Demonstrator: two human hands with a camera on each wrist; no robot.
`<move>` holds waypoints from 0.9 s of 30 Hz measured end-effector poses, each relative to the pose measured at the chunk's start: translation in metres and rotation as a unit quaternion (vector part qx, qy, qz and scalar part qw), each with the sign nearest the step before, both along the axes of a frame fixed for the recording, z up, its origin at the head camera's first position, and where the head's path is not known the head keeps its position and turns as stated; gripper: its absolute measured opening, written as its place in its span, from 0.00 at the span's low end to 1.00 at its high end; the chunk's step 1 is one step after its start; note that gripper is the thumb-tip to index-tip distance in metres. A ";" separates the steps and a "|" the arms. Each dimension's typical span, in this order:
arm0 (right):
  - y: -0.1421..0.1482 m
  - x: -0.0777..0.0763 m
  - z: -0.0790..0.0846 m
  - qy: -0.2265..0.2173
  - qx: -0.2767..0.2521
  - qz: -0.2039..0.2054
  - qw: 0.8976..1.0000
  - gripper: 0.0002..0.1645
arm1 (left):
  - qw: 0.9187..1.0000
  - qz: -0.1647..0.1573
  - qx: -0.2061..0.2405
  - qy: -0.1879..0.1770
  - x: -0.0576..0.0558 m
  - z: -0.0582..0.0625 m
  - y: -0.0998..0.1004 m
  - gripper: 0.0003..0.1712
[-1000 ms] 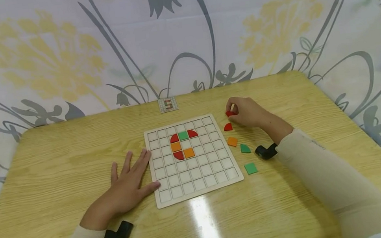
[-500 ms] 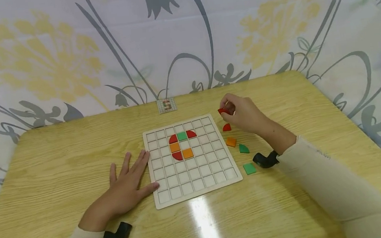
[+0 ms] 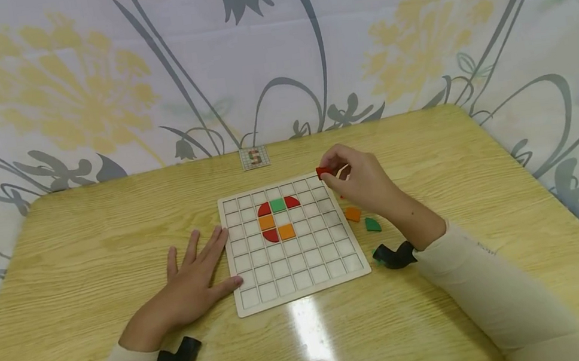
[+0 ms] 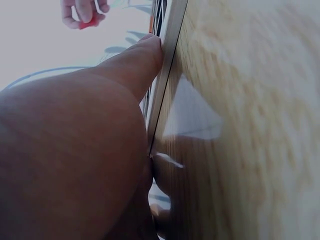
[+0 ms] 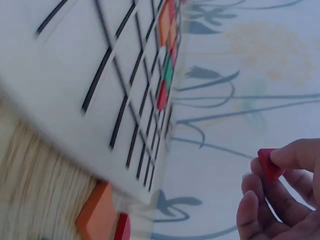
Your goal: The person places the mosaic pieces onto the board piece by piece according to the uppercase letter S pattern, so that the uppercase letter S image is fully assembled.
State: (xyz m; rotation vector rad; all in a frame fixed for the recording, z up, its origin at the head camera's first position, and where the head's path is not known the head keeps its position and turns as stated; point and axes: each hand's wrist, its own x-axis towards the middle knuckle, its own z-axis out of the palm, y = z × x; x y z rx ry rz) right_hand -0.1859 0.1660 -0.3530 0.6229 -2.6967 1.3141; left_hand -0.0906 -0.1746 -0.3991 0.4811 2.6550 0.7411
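Observation:
My right hand (image 3: 362, 180) pinches a red quarter-circle tile (image 3: 323, 172) between thumb and fingers, raised over the far right corner of the white grid board (image 3: 279, 269). In the right wrist view the red tile (image 5: 270, 165) shows at the fingertips. Fingers spread, my left hand (image 3: 190, 295) rests on the table with its thumb and fingertips at the board's left edge. On the board sit several tiles in a curve: red quarter-circles (image 3: 263, 209), a green square (image 3: 278, 205) and orange squares (image 3: 286, 231).
Right of the board lie an orange square (image 3: 353, 214) and a green quarter-circle (image 3: 373, 225). A red tile (image 5: 122, 227) there is mostly hidden by my right hand in the head view, and a green square by the black wrist device (image 3: 396, 256). A small pattern card (image 3: 255, 157) lies behind the board.
My right hand has lifted the red tile and carried it left, from beside the board to over its far right corner. The left hand has stayed put.

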 end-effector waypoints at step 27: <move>-0.036 0.018 -0.016 -0.059 -0.009 0.048 0.997 0.05 | 1.000 0.000 0.000 0.001 -0.002 -0.004 -0.001 0.54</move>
